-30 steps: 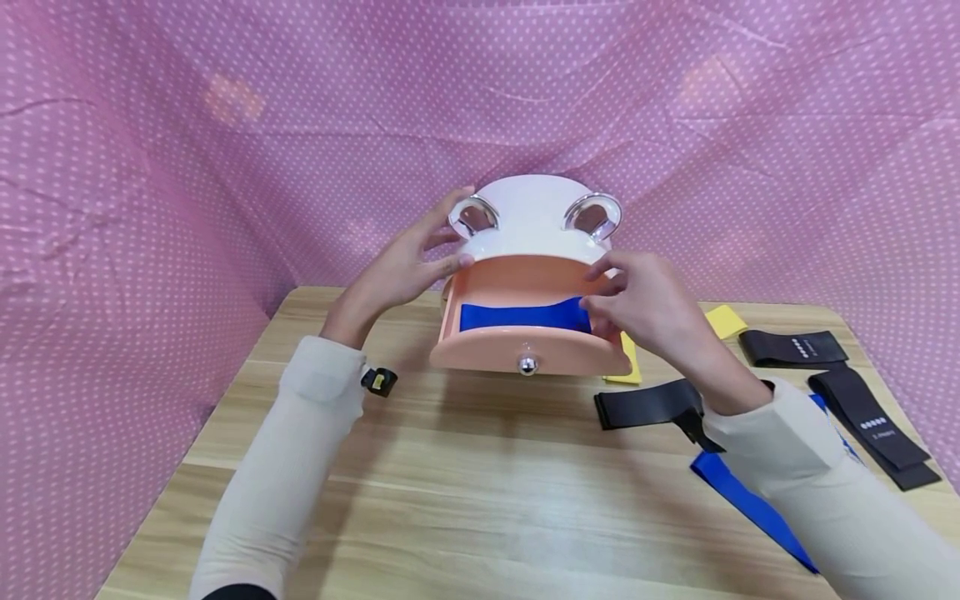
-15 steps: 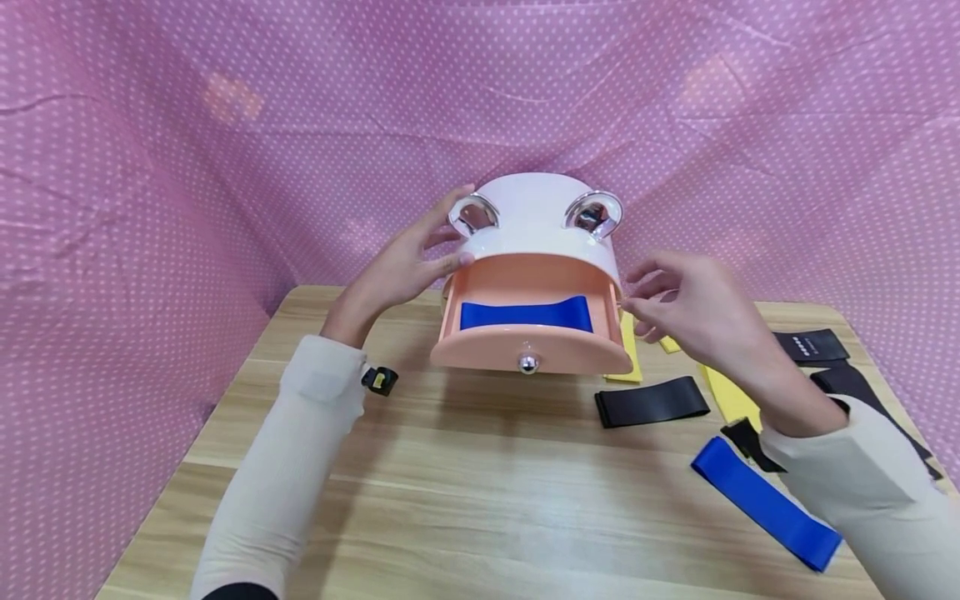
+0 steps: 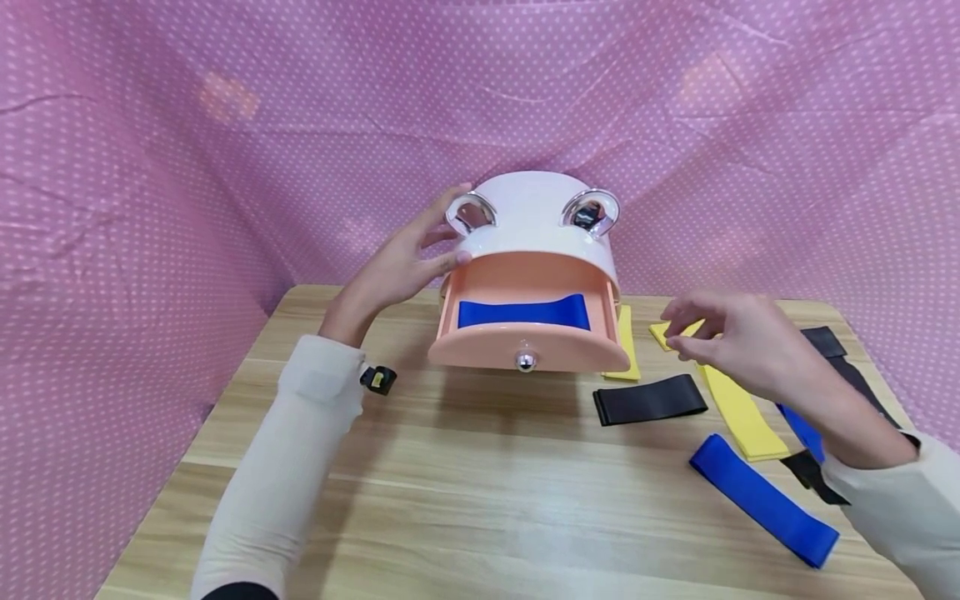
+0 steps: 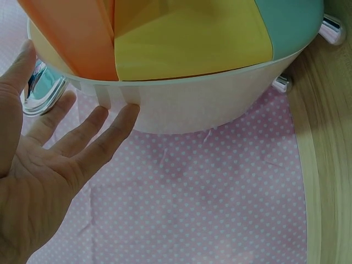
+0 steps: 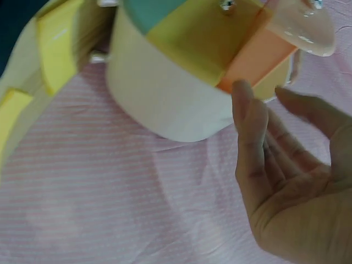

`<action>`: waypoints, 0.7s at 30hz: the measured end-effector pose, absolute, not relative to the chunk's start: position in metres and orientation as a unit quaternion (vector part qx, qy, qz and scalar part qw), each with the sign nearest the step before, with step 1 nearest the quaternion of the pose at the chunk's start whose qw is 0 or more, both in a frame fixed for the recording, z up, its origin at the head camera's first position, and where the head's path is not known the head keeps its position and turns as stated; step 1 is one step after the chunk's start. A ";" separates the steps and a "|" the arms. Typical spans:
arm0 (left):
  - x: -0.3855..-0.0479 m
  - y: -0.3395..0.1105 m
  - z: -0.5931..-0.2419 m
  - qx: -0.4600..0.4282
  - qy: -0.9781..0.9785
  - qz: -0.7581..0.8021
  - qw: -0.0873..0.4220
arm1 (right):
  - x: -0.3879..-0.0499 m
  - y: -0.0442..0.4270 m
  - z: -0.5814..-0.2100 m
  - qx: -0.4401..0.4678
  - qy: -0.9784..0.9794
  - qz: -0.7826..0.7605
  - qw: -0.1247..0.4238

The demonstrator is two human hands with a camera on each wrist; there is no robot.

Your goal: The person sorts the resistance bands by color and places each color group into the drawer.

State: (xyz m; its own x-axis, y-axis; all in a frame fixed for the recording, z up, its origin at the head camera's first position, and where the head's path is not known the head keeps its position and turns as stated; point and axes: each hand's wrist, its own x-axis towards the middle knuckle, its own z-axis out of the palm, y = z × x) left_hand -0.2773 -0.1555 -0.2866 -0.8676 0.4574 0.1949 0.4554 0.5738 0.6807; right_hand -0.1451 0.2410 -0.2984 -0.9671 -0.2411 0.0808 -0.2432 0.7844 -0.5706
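Note:
A white storage box [image 3: 534, 217] with two chrome ear-like loops stands at the back of the table. Its peach drawer [image 3: 570, 354] is pulled out, and a flat blue resistance band [image 3: 525, 313] lies inside. My left hand [image 3: 408, 258] rests on the box's left side; in the left wrist view its fingers, nearly straight, touch the white wall [image 4: 187, 104]. Apart from the box, my right hand [image 3: 738, 337] hovers over the bands at the right. Its fingers are loosely bent and hold nothing, as the right wrist view shows of the same hand [image 5: 297, 181].
To the right of the drawer lie a black band [image 3: 651, 400], a blue band [image 3: 763, 500] and a long yellow band [image 3: 742, 417]. Another yellow strip [image 3: 628, 346] lies beside the box. More dark bands [image 3: 825, 342] are partly hidden by the right arm. Pink dotted cloth [image 3: 525, 92] hangs behind.
My right hand has left the blue band's right end in the drawer and moved out to the right, over the table. The left hand stays on the box.

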 end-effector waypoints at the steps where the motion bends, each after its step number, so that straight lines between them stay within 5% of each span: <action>1: -0.277 -0.155 -0.287 0.257 0.887 0.384 0.002 | -0.145 0.243 -0.302 0.135 -0.944 0.300 -0.004; 21: -0.268 -0.156 -0.288 0.259 0.885 0.387 -0.001 | -0.131 0.288 -0.377 0.197 -0.943 0.251 -0.097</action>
State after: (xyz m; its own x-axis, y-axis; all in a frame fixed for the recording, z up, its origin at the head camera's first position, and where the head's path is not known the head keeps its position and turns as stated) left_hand -0.2678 -0.1563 -0.2884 -0.8663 0.4570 0.2017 0.4585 0.5671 0.6842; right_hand -0.1309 0.2875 -0.3771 -0.9035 -0.4205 -0.0831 -0.3235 0.7961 -0.5115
